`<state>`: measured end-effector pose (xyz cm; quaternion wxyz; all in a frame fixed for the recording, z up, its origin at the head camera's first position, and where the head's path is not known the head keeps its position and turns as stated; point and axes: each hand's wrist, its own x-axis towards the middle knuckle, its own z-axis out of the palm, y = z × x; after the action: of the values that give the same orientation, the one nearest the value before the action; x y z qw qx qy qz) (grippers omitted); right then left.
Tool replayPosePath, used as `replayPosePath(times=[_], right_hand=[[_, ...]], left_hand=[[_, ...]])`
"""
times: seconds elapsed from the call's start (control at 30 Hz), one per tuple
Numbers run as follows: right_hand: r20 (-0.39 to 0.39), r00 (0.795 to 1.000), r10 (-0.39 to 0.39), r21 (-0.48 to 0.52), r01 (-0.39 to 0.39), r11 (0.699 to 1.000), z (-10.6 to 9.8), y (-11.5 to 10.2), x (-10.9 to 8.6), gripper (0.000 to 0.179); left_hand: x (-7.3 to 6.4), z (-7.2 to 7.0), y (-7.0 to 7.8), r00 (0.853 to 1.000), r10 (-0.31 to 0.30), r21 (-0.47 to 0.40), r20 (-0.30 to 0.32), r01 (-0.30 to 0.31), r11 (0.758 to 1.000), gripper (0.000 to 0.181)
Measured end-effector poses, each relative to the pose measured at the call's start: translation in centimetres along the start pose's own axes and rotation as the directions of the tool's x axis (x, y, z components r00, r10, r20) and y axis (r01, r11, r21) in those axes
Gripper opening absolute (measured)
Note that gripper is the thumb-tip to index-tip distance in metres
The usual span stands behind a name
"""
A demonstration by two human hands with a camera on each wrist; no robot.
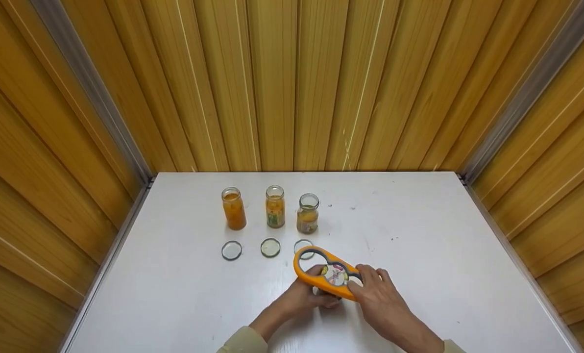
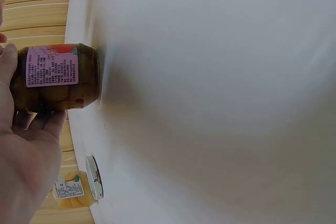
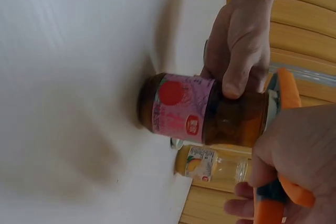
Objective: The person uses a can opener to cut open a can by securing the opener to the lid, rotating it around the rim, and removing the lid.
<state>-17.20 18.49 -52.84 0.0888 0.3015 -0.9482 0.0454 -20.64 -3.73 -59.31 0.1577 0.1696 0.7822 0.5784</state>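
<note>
A dark amber jar with a pink label (image 3: 181, 109) stands on the white table, and my left hand (image 1: 304, 296) grips it around its side. Over its printed lid (image 1: 336, 275) lies an orange and grey jar opener (image 1: 305, 277), the lid showing through one of its holes. My right hand (image 1: 382, 301) holds the opener at its right end, fingers curled round the handle. In the left wrist view the left hand (image 2: 31, 150) curves round the jar, its back label facing the camera. The right wrist view shows the right hand (image 3: 299, 156) around the opener beside the lid.
Three uncapped glass jars with orange and yellow contents stand farther back: a left jar (image 1: 234, 211), a middle jar (image 1: 275, 208) and a right jar (image 1: 307, 215). Before them lie a left lid (image 1: 231, 250), a middle lid (image 1: 270, 247) and a right lid (image 1: 302, 243), partly behind the opener.
</note>
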Motion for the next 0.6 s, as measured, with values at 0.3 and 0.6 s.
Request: replayPosePath(times=[0.3,0.6], right_hand=[[0.002,0.999,0.053,0.135,-0.053,0.989,-0.3,-1.5,-0.1,0.026],[0.007,1.000,-0.025,0.102,0.024,0.994,-0.3,-0.3,-0.3,0.028]], left_hand=[[0.0,0.1,-0.3,1.000,0.008,-0.034,-0.021,-0.008,0.999,0.067],[0.0,0.7,-0.6,0.999,0.025,-0.082,-0.047,-0.029,0.996,0.064]])
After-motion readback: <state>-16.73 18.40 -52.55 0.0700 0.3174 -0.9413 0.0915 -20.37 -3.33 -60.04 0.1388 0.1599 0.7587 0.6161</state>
